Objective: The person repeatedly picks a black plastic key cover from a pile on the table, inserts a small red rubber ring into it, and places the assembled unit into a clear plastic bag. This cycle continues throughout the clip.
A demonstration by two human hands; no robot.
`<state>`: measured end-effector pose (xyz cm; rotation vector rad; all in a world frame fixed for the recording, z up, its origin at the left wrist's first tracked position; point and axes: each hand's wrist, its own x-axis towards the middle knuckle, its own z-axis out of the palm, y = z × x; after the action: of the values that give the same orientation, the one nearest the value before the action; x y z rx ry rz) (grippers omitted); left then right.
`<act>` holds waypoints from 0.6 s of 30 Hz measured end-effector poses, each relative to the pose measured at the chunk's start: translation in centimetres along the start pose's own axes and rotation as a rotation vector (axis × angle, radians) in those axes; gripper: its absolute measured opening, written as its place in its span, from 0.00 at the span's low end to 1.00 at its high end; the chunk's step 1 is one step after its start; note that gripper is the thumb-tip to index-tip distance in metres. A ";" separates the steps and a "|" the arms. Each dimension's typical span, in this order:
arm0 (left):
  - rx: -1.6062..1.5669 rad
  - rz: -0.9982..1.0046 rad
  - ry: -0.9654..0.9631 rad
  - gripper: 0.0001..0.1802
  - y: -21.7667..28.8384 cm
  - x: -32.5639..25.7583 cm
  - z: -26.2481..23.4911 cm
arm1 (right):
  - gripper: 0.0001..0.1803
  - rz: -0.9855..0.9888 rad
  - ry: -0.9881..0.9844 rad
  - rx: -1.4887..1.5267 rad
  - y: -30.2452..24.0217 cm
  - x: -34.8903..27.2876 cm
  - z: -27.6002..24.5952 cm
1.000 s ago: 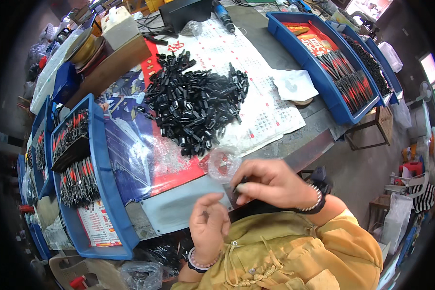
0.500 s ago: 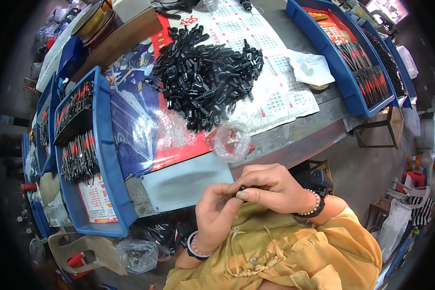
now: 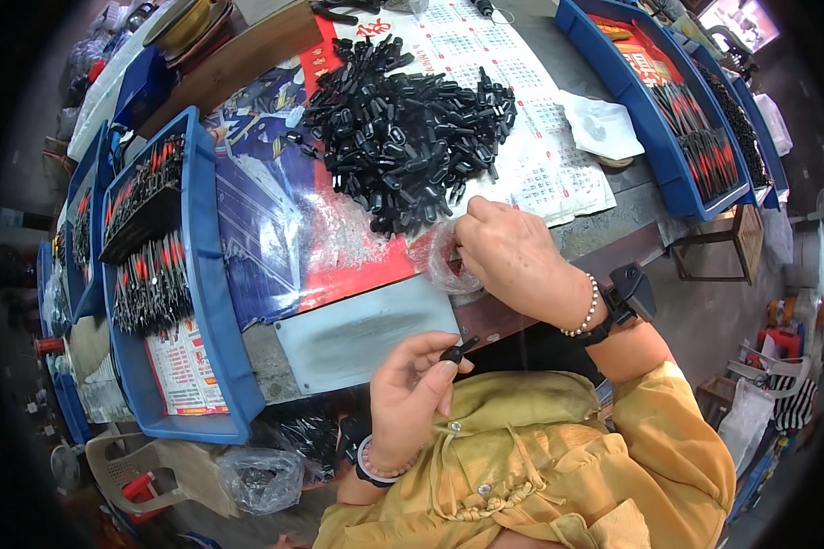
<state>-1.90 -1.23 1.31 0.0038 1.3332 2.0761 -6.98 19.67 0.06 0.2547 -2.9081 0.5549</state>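
My left hand (image 3: 410,389), near the table's front edge, pinches a small black plastic piece (image 3: 455,350) with a thin end pointing up and right. My right hand (image 3: 515,260) reaches over a round, clear plastic bag (image 3: 446,265) that holds small reddish and whitish bits. Its fingers are curled down at the bag, and their tips are hidden, so what they grip does not show. Beyond both hands lies a large heap of black plastic pieces (image 3: 403,137), many with oval loops. By my left hand is a pale blue-grey plate (image 3: 362,334) at the table edge.
A blue tray (image 3: 212,302) of black-and-red handled tools stands on the left, with more trays behind it. Another blue tray (image 3: 648,151) of similar tools is at the right. Printed calendar sheets (image 3: 545,174) cover the table under the heap. A folded white cloth (image 3: 604,126) lies right.
My hands, together half a second ago, are now apart. The right one has moved up to the clear bag; the left keeps the black piece, which shows more.
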 end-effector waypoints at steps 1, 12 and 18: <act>0.004 0.004 0.002 0.15 0.0 -0.1 -0.1 | 0.05 -0.008 -0.027 -0.011 0.0 0.2 0.1; -0.014 -0.037 -0.012 0.14 -0.2 0.4 -0.7 | 0.06 0.081 -0.086 0.447 0.7 -0.3 -2.4; 0.008 -0.012 0.044 0.12 -0.1 0.5 0.2 | 0.10 0.109 -0.023 0.670 0.4 -0.5 -2.1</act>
<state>-2.12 -0.74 1.15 -0.0466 1.3639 2.0714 -6.25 20.92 1.74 0.1802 -2.6609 1.5386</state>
